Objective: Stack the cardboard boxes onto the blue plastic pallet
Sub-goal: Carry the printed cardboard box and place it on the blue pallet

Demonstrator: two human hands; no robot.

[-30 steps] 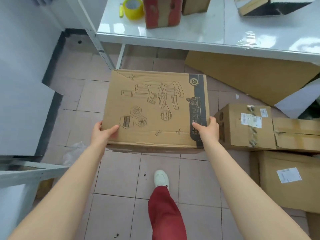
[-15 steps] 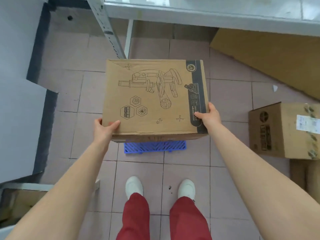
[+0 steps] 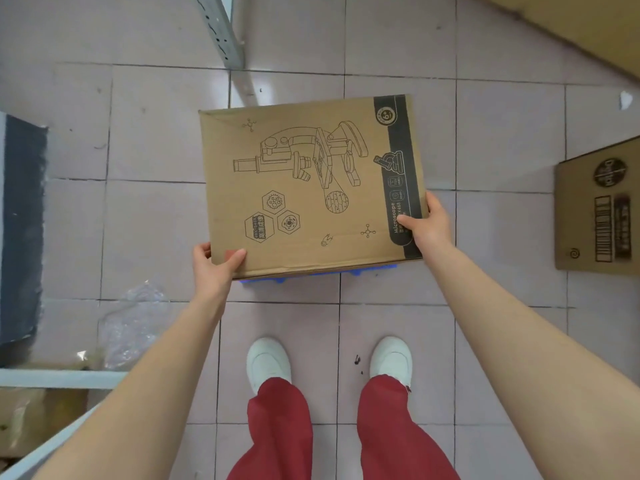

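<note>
A: Where is the box?

B: The microscope box (image 3: 311,181) is sitting mid-frame, left hand (image 3: 216,268) and right hand (image 3: 427,223) each clamping a near corner.

A: And the pallet?

B: The blue pallet (image 3: 311,276) is peeking out directly underneath its near edge.

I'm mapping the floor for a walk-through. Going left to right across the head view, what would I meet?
Dark floor strip → crumpled clear plastic → left hand → microscope box → right hand → barcode-printed carton.
</note>
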